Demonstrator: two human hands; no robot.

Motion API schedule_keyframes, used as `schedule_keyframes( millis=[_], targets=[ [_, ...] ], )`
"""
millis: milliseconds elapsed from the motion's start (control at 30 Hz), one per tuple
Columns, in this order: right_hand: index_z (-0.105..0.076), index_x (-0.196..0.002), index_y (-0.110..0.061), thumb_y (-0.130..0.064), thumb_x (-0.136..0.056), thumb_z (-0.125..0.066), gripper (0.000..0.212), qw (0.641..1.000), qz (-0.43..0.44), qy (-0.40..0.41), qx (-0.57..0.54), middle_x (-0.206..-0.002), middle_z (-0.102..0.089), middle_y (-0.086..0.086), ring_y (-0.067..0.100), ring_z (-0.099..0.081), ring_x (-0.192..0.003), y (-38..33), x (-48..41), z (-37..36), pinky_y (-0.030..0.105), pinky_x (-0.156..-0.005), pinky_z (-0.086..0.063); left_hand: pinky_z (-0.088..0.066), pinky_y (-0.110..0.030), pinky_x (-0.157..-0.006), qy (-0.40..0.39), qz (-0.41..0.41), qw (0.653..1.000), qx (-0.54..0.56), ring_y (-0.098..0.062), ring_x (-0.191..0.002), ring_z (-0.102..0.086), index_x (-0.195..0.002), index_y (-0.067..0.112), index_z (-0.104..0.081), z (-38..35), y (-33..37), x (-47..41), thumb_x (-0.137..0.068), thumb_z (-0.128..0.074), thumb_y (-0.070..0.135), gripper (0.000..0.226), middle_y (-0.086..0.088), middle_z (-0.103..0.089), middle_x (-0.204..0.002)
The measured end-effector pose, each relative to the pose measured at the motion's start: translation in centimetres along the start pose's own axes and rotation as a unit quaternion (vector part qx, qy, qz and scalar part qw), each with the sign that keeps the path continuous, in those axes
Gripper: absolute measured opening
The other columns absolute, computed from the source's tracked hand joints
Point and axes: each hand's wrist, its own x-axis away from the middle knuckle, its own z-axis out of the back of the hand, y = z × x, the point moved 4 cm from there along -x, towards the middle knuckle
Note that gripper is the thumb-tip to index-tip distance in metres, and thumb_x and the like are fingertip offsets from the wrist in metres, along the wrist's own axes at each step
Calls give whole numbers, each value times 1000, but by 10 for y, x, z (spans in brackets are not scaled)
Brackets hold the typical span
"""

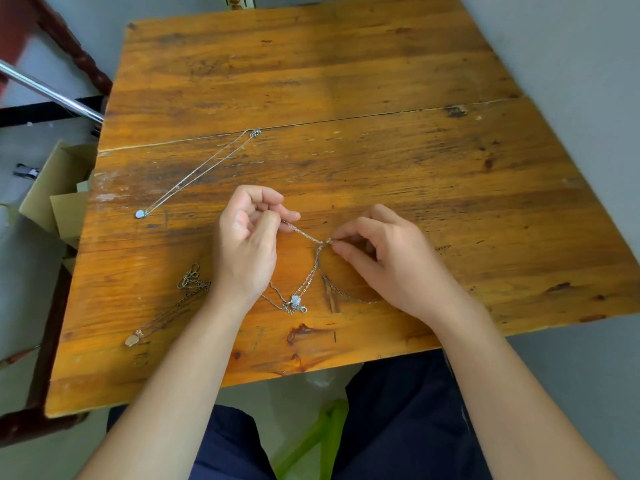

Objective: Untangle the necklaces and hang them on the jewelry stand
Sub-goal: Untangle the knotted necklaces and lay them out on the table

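Tangled silver chains (309,275) hang between my hands above the wooden table (346,81). My left hand (247,244) pinches one end of the chains at the fingertips. My right hand (384,258) pinches the knot where the strands meet. Below the knot the strands droop to a small pendant and clasp (296,303) lying on the wood. A straightened silver necklace (201,171) with a round pendant lies at the left. A rose-gold necklace (166,306) with an oval pendant lies at the near left. No jewelry stand is in view.
A cardboard box (59,188) stands on the floor left of the table. A metal pole (48,91) and a dark red wooden frame (76,53) are at the far left. Something green (318,438) lies on the floor between my knees.
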Motion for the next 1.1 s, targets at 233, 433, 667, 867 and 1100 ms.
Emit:
schedule_keyframes(
  millis=[233, 433, 667, 867, 1100],
  targets=[
    [-73, -113, -20, -29, -96, -66, 20, 998, -19, 53, 27, -98, -59, -8, 3, -53, -83, 19, 7, 12, 32, -71, -55, -58, -40, -77, -40, -13, 997, -65, -18, -88, -70, -94, 15, -58, -23, -2, -4, -82, -46, 0, 22, 0, -68, -84],
    [-73, -112, -16, -26, -98, -65, 19, 992, -16, 120, 33, -100, -60, -3, 5, -54, -85, 28, 12, 7, 28, -70, -53, -51, -28, -81, -61, -144, 960, -234, -16, -92, -62, -98, 9, -63, -28, 0, 6, -85, -54, -3, 19, -5, -63, -102],
    [-73, -115, -13, -22, -99, -64, 20, 990, -4, 132, 41, -99, -59, 0, 11, -56, -86, 28, 14, 6, 24, -70, -48, -33, -22, -104, -145, -167, 906, -362, -16, -123, -50, -109, 12, -67, -14, -4, 23, -89, -61, 26, 26, -3, -56, -120],
    [-73, -117, -11, -23, -99, -65, 23, 989, -9, 138, 48, -99, -60, 1, 14, -59, -89, 28, 14, 5, 29, -71, -52, -34, -39, -106, -186, -193, 864, -426, -23, -131, -45, -112, 16, -70, -9, -4, 34, -89, -64, 34, 30, -4, -57, -123],
    [-74, -110, -16, -22, -95, -70, 17, 993, -5, 117, 0, -99, -57, -4, 4, -52, -88, 30, 15, 8, 23, -74, -49, -37, -41, -100, -191, -219, 877, -383, -22, -122, -50, -88, 16, -73, -5, -5, 39, -89, -65, 26, 13, 2, -63, -110]
  ],
)
